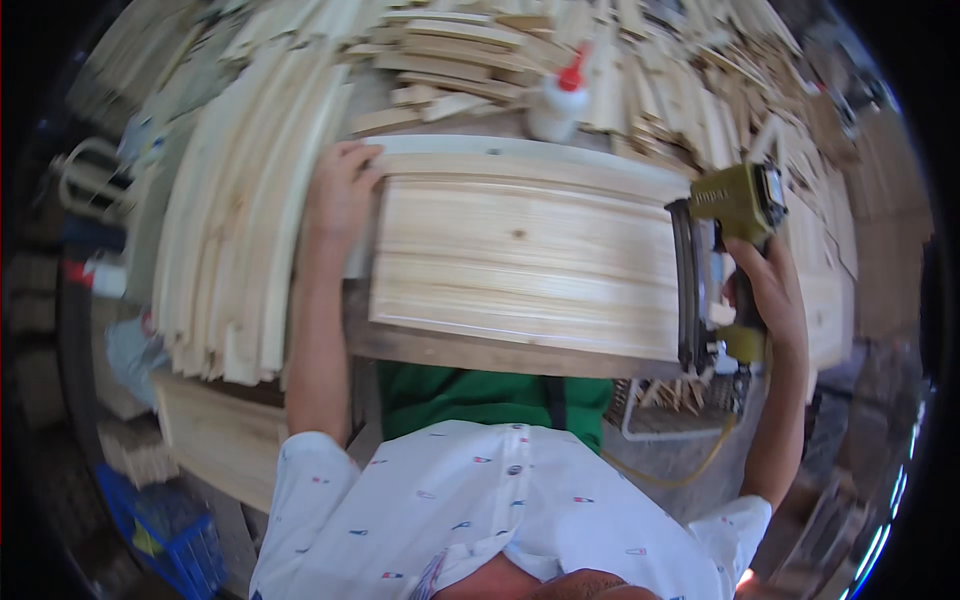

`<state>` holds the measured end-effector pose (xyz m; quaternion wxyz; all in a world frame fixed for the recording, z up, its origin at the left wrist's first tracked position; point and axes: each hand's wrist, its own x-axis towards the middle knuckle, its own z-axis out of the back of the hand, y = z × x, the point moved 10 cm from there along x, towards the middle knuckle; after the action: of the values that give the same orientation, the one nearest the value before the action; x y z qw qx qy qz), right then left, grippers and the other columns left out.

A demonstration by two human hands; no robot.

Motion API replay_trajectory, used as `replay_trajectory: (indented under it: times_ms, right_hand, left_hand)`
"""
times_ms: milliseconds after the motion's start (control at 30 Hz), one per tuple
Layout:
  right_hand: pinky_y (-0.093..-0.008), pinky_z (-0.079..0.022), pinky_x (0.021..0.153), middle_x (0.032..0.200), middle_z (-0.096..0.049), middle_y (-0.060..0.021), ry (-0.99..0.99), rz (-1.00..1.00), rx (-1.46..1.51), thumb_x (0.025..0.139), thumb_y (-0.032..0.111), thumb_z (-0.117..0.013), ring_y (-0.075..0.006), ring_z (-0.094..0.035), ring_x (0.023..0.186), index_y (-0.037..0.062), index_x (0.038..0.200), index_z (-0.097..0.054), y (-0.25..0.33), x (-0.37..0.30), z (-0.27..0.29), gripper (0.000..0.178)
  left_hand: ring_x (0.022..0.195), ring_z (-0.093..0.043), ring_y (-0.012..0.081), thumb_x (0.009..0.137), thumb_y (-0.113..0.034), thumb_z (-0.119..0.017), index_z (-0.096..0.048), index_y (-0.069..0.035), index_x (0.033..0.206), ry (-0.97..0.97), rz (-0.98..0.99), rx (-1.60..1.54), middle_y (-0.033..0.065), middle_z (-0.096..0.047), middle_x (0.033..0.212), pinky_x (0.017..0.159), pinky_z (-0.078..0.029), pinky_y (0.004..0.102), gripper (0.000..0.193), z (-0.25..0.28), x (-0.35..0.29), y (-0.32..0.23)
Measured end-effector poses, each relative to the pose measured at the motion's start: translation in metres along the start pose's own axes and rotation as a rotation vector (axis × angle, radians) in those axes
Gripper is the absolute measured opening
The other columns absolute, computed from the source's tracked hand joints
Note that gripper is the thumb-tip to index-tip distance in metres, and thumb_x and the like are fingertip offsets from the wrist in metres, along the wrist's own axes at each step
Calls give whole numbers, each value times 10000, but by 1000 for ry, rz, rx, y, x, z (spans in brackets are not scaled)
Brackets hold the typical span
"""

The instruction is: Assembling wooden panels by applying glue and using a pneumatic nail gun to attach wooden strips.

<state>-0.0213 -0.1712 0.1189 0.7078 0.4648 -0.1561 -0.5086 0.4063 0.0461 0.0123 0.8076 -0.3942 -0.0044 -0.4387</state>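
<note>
A pale wooden panel lies in front of me on the workbench, with a light wooden strip along its far edge. At the far left corner, my left hand is closed on the panel, fingers curled over the edge. My right hand wraps around the handle of an olive-green and black nail gun. The gun is at the panel's right end, its long dark magazine running along that edge. Whether its nose touches the wood, I cannot tell. Beyond the strip stands a white glue bottle with a red nozzle.
Long wooden strips are stacked on the left. Stacked short wood pieces and more boards cover the far side. Below the bench, a white-rimmed basket holds scraps near a yellow hose. A blue crate sits lower left.
</note>
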Motion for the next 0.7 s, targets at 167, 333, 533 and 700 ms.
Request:
replay_trajectory:
  times_ms: [167,333,533,700]
  right_hand:
    - [-263,-447,458,661,-557,-33,252,87,10,894,206,-617,-113,-563,507,-3,981,-555,55,5,-91,235]
    - [-260,-473,470,663,-573,-52,469,202,-6,887,208,-610,-117,-577,508,-37,971,-558,111,19,-187,264]
    - [-278,-500,452,784,-646,-128,540,301,-34,865,194,-595,-142,-609,505,-88,972,-561,148,27,-253,304]
    - [-261,-503,477,801,-635,-71,535,276,-106,892,233,-583,-109,-595,540,-31,1015,-550,149,26,-264,294]
  left_hand:
    - [848,-644,235,798,-143,-713,-727,-38,990,17,133,-209,130,-650,920,766,-504,321,220,-1,-7,18]
    - [828,-630,176,797,-102,-716,-735,-44,1010,-16,163,-294,91,-653,910,744,-489,272,222,0,-10,17]
    - [814,-617,136,796,-68,-716,-733,-28,1017,-6,212,-345,68,-654,870,736,-483,247,225,0,-11,19]
    - [812,-618,137,793,-74,-715,-736,-53,1025,-8,198,-377,66,-655,871,733,-484,255,234,-2,-11,22]
